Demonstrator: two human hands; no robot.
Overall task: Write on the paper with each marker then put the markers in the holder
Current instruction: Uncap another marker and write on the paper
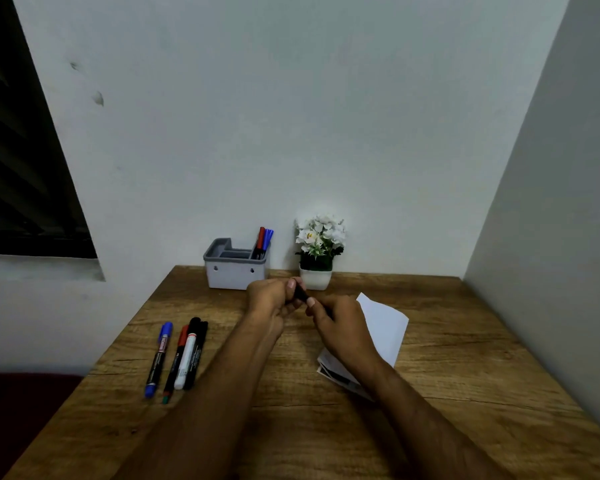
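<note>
While two markers already stand in the holder (pixel 235 268), a red one (pixel 261 237) and a blue one (pixel 267 239) in its right-hand compartment, you are only part of the way through. Both your hands meet over the middle of the wooden table (pixel 465 393), in front of the holder, around a dark marker (pixel 302 294). Your left hand (pixel 271 299) has its fingers curled round one end, thumb pressed on top; your right hand (pixel 343 327) pinches the other end between thumb and curled fingers. Whether you are pulling the cap off or pushing it back on I cannot tell, as the marker is mostly hidden in your grip.

The paper (pixel 383 327) lies just under and beyond your right hand, partly covered by your wrist; the bare part shows no writing that I can make out, though the near edge carries some dark print or marks.

Four markers wait in a row to your left, near the table's edge: a blue one (pixel 159 358), a slim one with a red cap (pixel 174 365), a white-barrelled one (pixel 187 355) and a black one (pixel 197 355), the last three touching side by side. By my reckoning, two are done, one is in hand, and four are untouched, so most of the work is left.
</note>
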